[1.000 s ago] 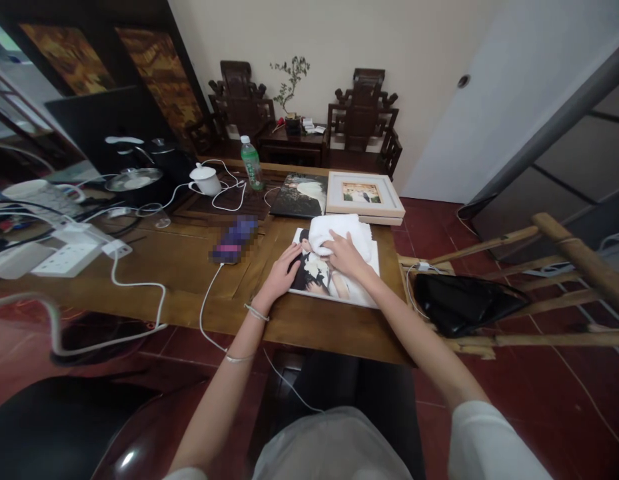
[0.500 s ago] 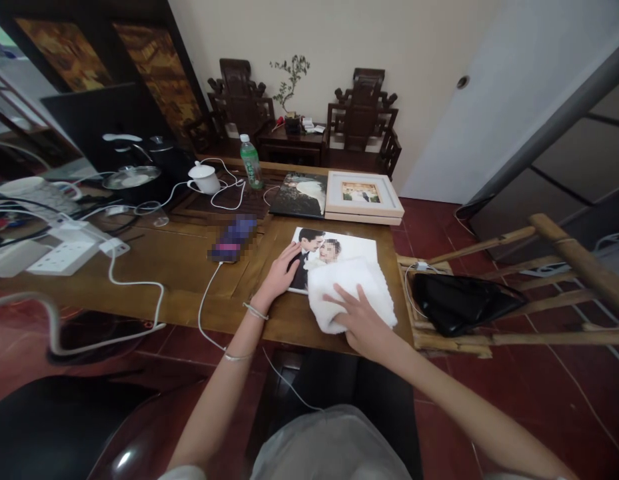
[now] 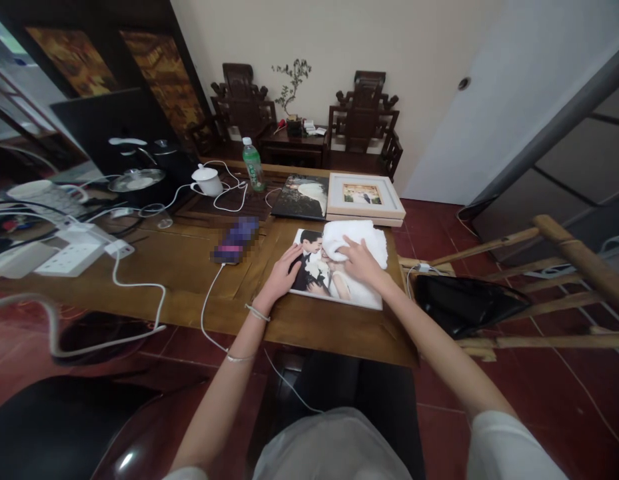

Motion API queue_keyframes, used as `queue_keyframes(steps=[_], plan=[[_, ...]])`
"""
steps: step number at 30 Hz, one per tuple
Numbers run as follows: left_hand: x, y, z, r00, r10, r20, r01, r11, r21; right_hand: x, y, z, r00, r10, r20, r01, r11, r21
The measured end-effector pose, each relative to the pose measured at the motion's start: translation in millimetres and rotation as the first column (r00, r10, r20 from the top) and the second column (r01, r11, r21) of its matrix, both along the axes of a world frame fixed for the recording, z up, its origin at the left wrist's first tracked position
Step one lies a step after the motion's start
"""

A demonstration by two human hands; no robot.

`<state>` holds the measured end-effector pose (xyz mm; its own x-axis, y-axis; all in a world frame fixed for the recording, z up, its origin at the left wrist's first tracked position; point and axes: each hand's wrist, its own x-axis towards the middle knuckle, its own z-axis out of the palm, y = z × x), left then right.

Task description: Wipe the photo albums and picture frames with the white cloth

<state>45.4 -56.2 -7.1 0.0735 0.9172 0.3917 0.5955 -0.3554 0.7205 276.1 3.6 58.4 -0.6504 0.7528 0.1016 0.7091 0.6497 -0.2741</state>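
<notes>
A wedding photo panel (image 3: 316,273) showing a couple lies flat on the wooden table, close to its front edge. My left hand (image 3: 284,272) rests on the panel's left edge with its fingers stretched out, holding nothing. Under my right hand (image 3: 362,262) is a folded white towel (image 3: 372,237), pressed onto the upper right part of the panel. The right fingers are partly bent over the towel. Its cloth hides the panel's upper right corner and part of the picture.
Behind the panel lie a dark photo panel (image 3: 300,197) and white-framed pictures (image 3: 366,193). To the left are a phone (image 3: 235,240) on a cable, a bottle (image 3: 252,165), a lidded cup (image 3: 206,180) and power strips (image 3: 69,257). A bamboo chair (image 3: 579,260) holding a black bag (image 3: 464,303) stands right.
My right hand and the towel have moved away from me, from the panel's lower right to its upper right, uncovering the lower part. The left hand stays on the left edge.
</notes>
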Motion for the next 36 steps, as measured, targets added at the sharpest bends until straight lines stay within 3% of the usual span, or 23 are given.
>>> queue_keyframes(steps=[5,14,18,23,32,36], plan=[[1,-1,2.0,1.000,0.003,-0.009,-0.003,1.000,-0.005,-9,-3,-4.5,1.000,-0.024,0.017,0.023,0.999,0.047],[1,0,0.5,1.000,0.011,-0.011,-0.011,1.000,-0.011,11,-103,-4.3,0.982,0.184,0.052,-0.182,0.983,-0.031],[1,-1,1.2,1.000,0.010,-0.011,-0.010,1.000,-0.008,20,-122,3.0,0.963,0.262,0.058,-0.255,0.962,-0.101],[1,0,0.1,1.000,0.014,-0.013,-0.014,1.000,-0.003,23,-98,2.7,0.971,0.238,0.005,-0.237,0.967,-0.099],[0,0,-1.2,1.000,0.012,0.002,-0.012,1.000,0.003,51,5,-10.2,0.998,-0.064,0.009,0.064,0.998,-0.005],[0,0,-1.6,1.000,0.012,0.000,-0.012,1.000,0.001,59,17,-13.9,0.993,-0.110,0.035,0.109,0.994,0.025]])
